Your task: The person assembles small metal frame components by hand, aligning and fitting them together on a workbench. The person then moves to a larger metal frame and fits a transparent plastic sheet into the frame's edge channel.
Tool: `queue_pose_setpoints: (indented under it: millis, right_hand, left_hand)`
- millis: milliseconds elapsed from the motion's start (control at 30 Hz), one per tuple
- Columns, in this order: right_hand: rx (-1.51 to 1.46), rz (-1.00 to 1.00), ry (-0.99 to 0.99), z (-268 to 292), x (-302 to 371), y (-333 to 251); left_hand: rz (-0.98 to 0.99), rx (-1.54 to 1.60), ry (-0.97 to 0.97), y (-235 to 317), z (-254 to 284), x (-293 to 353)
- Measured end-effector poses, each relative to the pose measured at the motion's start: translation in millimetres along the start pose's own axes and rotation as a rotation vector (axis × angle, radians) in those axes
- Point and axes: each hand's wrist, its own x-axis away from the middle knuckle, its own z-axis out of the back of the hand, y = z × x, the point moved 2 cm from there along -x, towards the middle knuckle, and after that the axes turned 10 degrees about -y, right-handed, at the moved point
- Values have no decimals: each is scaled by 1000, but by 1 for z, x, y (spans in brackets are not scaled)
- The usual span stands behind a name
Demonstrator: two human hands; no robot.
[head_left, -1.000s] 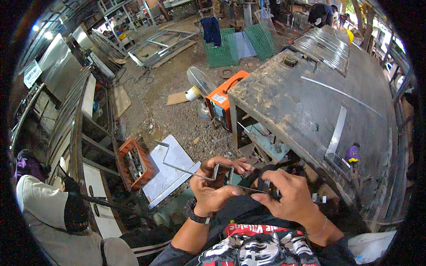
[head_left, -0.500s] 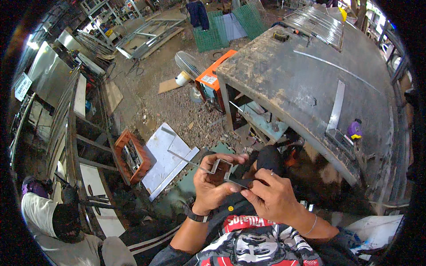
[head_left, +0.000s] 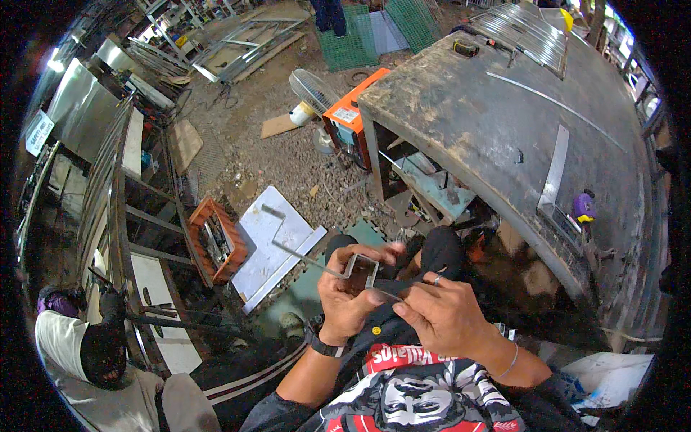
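Note:
My left hand point(head_left: 344, 299) is wrapped round a bent metal strip point(head_left: 308, 258), whose squared, box-like end sits between thumb and fingers. The strip's long stepped arm reaches out to the upper left, above a white panel. My right hand point(head_left: 445, 309), with a ring on one finger, pinches a thin, flat grey piece point(head_left: 389, 294). That piece's tip lies against the squared end, by my left thumb. Most of it is hidden by the right fingers, so its kind cannot be made out.
A dark metal workbench point(head_left: 461, 108) at right bears a purple tape measure point(head_left: 584, 207) and a flat metal bar point(head_left: 554, 169). An orange crate point(head_left: 216, 241) and the white panel point(head_left: 277, 230) lie ahead-left. A fan point(head_left: 311, 93) stands beyond. A person point(head_left: 108, 353) sits at lower left.
The thin piece in my right hand has turned from showing its dark flat face to nearly edge-on. My left hand has shifted slightly right with the strip. My view has tilted a little.

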Motion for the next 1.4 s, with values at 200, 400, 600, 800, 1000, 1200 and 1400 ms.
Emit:
queue_pose_setpoints:
  millis: [200, 400, 600, 800, 1000, 1200, 1400]
  right_hand:
    - [15, 29, -5, 6, 1, -6]
    - [43, 69, -25, 5, 1, -9]
    - [183, 135, -53, 12, 5, -12]
    - [161, 150, -103, 14, 6, -8]
    - [164, 181, -115, 13, 7, 2]
    - [152, 129, -167, 18, 4, 10]
    - [102, 112, -133, 12, -1, 11]
  left_hand:
    - [99, 239, 13, 10, 12, 6]
    - [114, -7, -72, 11, 22, 8]
    - [68, -211, -195, 26, 25, 7]
    - [130, -122, -241, 16, 27, 9]
    - [187, -113, -228, 9, 28, 16]
    - [125, -187, -205, 6, 24, 10]
    - [2, -180, -105, 4, 6, 11]
